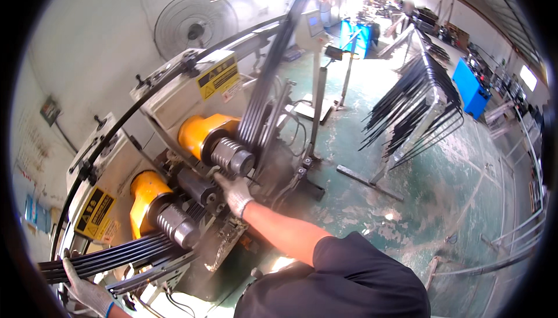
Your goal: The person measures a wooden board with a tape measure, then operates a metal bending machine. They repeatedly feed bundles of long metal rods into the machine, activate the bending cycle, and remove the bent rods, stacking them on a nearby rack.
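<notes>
A bundle of long black tubes [125, 254] bends around the grooved metal roller [178, 225] of the nearer orange bending head [146, 196]. My left hand [90, 292], in a light knitted glove, is wrapped around the bundle's free end at the lower left. My right hand [235, 195], gloved too, reaches in between the two heads with its fingers stretched toward a dark metal block [196, 187]. Whether the fingertips touch the machine is hard to see. Past that hand stands a second grooved roller [232, 156] by the farther orange head [200, 135], where the tubes [270, 80] rise steeply.
A black curved rail [131, 109] arches over the pale machine housings. Behind them, a large fan [196, 30] stands against the wall. A rack [427, 85] hung with bent black tubes stands on the green floor at right. Farther off are blue bins [471, 88] and a control box [314, 27].
</notes>
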`<state>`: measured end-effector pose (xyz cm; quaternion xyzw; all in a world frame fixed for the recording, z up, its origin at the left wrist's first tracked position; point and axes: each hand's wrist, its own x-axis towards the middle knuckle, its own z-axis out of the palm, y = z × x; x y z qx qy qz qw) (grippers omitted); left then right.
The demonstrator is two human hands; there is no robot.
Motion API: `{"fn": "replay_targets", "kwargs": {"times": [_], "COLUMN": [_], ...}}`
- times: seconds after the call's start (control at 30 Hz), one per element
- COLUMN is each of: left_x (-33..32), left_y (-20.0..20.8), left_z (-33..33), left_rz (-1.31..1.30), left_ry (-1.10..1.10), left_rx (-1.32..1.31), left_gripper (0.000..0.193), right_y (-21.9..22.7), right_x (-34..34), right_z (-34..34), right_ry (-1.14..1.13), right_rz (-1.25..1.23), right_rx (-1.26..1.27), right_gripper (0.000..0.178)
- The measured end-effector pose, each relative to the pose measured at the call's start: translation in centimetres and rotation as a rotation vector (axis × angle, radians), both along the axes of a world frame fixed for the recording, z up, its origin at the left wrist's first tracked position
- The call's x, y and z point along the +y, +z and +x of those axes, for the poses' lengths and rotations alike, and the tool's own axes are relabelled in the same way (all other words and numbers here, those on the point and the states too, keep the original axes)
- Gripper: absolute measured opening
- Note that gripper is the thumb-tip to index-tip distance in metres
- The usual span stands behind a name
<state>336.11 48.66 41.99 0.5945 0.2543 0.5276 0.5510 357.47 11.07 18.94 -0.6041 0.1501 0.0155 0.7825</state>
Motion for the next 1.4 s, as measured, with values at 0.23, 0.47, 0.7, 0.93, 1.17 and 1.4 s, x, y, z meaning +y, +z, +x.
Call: {"fn": "replay_targets", "kwargs": {"times": [0.23,0.47,0.7,0.93,1.17,1.4], "left_x": [-2.6,-6.8,-9.6,-7.6,-6.8,-8.3], "left_y": [4.7,7.4,8.5,7.8,7.4,8.0], "left_z": [4.7,10.3,14.0,15.1,15.6,15.3], "left_rz": [0.272,0.882,0.783,0.776,0.741,0.761], "left_ry": [-0.165,-0.270,-0.510,-0.523,-0.545,-0.511], "left_rx": [0.127,0.299,0.209,0.187,0.110,0.083], "left_gripper": [0.044,0.037,0.036,0.039,0.042,0.025], "right_y": [-0.2,1.4,-0.4,0.1,1.6,1.7], "right_x": [0.5,-0.8,-0.4,-0.6,-0.9,-1.1], "right_z": [0.7,-0.7,0.2,0.0,-1.1,-1.0], "right_ry": [0.020,-0.009,0.044,0.049,0.021,0.050], "right_rz": [0.241,0.043,-0.050,0.040,0.024,-0.092], "right_rx": [-0.160,-0.228,-0.239,-0.243,-0.270,-0.184], "right_gripper": [0.049,0.052,0.044,0.046,0.046,0.048]}}
